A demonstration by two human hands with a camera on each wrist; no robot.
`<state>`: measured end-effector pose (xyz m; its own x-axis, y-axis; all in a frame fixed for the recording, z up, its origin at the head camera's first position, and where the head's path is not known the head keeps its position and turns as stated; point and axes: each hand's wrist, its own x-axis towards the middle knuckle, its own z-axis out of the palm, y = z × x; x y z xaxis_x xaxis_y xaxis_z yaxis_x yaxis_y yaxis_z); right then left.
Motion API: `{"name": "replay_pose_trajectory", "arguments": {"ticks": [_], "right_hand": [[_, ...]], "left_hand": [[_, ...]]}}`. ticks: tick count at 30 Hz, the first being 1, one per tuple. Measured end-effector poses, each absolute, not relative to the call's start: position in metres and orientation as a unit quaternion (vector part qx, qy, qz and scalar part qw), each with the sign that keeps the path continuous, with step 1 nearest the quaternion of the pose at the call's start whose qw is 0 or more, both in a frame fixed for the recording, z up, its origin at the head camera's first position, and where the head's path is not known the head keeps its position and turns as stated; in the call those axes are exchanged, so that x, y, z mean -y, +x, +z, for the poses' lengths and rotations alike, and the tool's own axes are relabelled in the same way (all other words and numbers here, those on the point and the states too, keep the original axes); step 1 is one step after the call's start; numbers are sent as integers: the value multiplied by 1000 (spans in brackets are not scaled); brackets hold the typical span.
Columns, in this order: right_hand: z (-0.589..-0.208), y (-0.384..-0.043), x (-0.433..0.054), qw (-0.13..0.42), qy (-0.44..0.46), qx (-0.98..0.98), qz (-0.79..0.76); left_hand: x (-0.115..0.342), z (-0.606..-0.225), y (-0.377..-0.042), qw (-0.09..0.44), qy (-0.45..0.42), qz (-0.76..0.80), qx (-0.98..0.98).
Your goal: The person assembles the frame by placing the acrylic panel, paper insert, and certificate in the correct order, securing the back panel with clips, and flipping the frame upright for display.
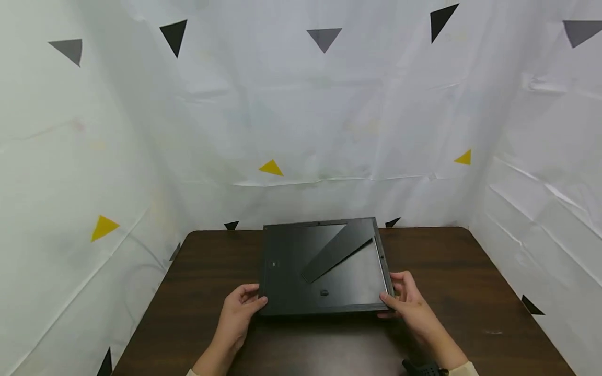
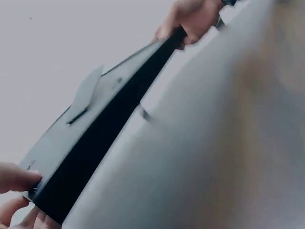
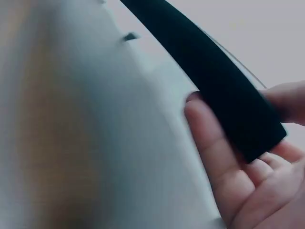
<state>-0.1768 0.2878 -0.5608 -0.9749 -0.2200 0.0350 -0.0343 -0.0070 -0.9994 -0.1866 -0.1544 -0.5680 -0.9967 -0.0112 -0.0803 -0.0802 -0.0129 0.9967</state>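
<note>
A black picture frame is held over the table, its back toward the head camera. The easel leg slants across that back, lifted a little off it in the left wrist view. My left hand pinches the frame's near left corner, thumb on the back and fingers beneath. At the near right corner my right hand grips it, thumb on top and the other fingers under the edge. In the right wrist view the frame's thick dark side lies between thumb and fingers. The frame's front is hidden.
The dark brown wooden table reaches back to a white sheet wall, with more sheeting on both sides. Black, grey and yellow triangles mark the sheets. A black watch is on my right wrist.
</note>
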Motion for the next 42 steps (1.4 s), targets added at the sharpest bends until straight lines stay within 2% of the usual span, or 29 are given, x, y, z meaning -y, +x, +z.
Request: {"name": "replay_pose_trajectory", "arguments": {"ticks": [4, 7, 10, 16, 24, 29, 35, 39, 42], "right_hand": [[-510, -187, -301, 20, -189, -729, -658], [-464, -190, -306, -33, -235, -735, -635], [-432, -183, -307, -73, -252, -727, -634], [-419, -170, -304, -111, -267, -673, -681], [-414, -168, -290, -179, -199, -660, -702], [-410, -168, -295, -168, -188, -648, -718], [-412, -168, -308, -128, -180, -641, -735], [-413, -167, -316, -97, -195, -625, -750], [-414, -166, -322, -83, -211, -620, -751]], "left_hand": [[156, -507, -201, 45, 44, 722, -689], [154, -455, -208, 31, 100, 692, -714], [149, -420, -203, -3, 122, 660, -741], [141, -401, -185, -32, 129, 633, -762], [132, -398, -186, -5, 136, 622, -771], [130, -400, -190, -1, 136, 631, -764], [124, -400, -194, -37, 150, 647, -747], [123, -400, -192, -16, 162, 673, -722], [125, -400, -190, -23, 158, 660, -734]]}}
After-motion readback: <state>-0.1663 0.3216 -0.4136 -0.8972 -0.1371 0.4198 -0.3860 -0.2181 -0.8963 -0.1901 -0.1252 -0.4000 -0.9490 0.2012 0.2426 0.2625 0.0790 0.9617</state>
